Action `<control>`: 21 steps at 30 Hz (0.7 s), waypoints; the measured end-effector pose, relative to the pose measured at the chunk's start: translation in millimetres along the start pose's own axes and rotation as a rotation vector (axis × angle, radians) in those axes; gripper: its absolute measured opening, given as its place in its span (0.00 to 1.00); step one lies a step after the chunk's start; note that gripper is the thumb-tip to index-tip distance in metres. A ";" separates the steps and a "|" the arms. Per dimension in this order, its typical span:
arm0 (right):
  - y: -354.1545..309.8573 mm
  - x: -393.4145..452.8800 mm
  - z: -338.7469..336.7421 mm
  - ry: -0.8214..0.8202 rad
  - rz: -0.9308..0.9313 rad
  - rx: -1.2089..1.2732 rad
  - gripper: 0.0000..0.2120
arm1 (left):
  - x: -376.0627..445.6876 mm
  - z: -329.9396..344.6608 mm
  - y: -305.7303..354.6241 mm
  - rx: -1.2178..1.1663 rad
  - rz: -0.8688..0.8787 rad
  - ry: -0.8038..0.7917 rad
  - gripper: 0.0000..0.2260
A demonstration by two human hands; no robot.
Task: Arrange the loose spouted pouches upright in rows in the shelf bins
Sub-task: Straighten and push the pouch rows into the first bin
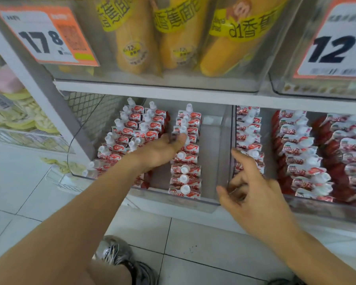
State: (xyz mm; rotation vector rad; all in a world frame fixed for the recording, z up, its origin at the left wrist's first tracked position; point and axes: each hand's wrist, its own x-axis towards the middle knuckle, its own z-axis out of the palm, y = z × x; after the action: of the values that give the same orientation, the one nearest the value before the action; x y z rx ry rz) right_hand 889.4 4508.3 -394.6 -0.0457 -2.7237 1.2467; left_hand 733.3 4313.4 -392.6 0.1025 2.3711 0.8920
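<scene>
Red-and-white spouted pouches with white caps stand in rows in two clear bins on the low shelf. The left bin (224, 140) holds two packed rows at its left (130, 130) and a single row in its middle (186, 171); its right strip is bare. My left hand (162, 150) reaches into this bin between the rows, fingers against the middle row's pouches; whether it grips one is hidden. My right hand (249, 190) hovers at the bin's front right corner with loosely spread fingers, holding nothing. The right bin (308, 206) holds several pouch rows (300, 153).
Above, clear bins hold yellow banana-bread packs (179, 38) behind price tags (47, 36). A white shelf board (152, 90) overhangs the pouch bins. A neighbouring rack with pale snacks (19, 112) stands at the left. A grey shoe (119, 256) rests on the tiled floor below.
</scene>
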 end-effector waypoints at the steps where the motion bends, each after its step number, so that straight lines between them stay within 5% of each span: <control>1: 0.2 0.6 -1.0 -0.009 0.007 0.012 0.37 | 8.2 4.7 7.5 -0.034 0.016 0.037 0.37; 6: 1.2 0.1 -1.2 -0.005 0.011 0.054 0.36 | 45.7 13.9 25.0 -0.509 0.052 0.196 0.37; 14: 4.0 1.5 -1.0 -0.026 -0.014 0.091 0.36 | 63.9 25.9 33.0 -0.569 0.078 0.142 0.27; 21: 2.5 4.0 -1.7 -0.054 -0.007 0.095 0.36 | 66.6 50.5 54.6 -0.516 0.137 0.072 0.28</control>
State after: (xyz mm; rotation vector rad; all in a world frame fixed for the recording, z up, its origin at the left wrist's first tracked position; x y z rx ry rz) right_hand 885.6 4511.5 -394.9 0.0084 -2.7022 1.3933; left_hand 699.8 4402.6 -422.5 0.0264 2.1387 1.5649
